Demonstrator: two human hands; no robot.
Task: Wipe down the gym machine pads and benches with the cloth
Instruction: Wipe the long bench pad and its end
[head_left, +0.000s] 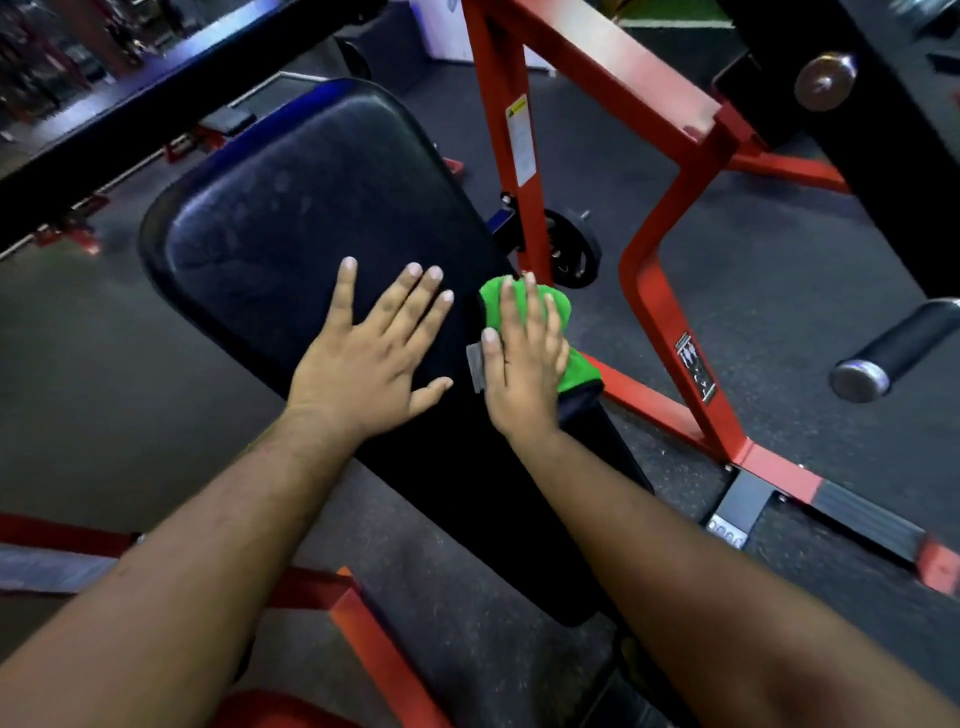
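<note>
A long black padded bench pad (291, 208) runs from the upper middle down to the lower middle of the view. My left hand (369, 353) lies flat on the pad with its fingers spread and holds nothing. My right hand (522, 364) presses a green cloth (558, 312) against the pad's right edge, palm down. The cloth sticks out past the fingertips and on the right side of the hand. A small grey tag (475, 366) shows at the pad edge beside the thumb.
A red steel machine frame (670, 244) stands right of the pad, with a black weight plate (571, 249) low on its upright. A black roller handle (898, 348) juts in at the far right. A black bar (130, 98) crosses the upper left. Dark rubber floor (104, 364) lies all round.
</note>
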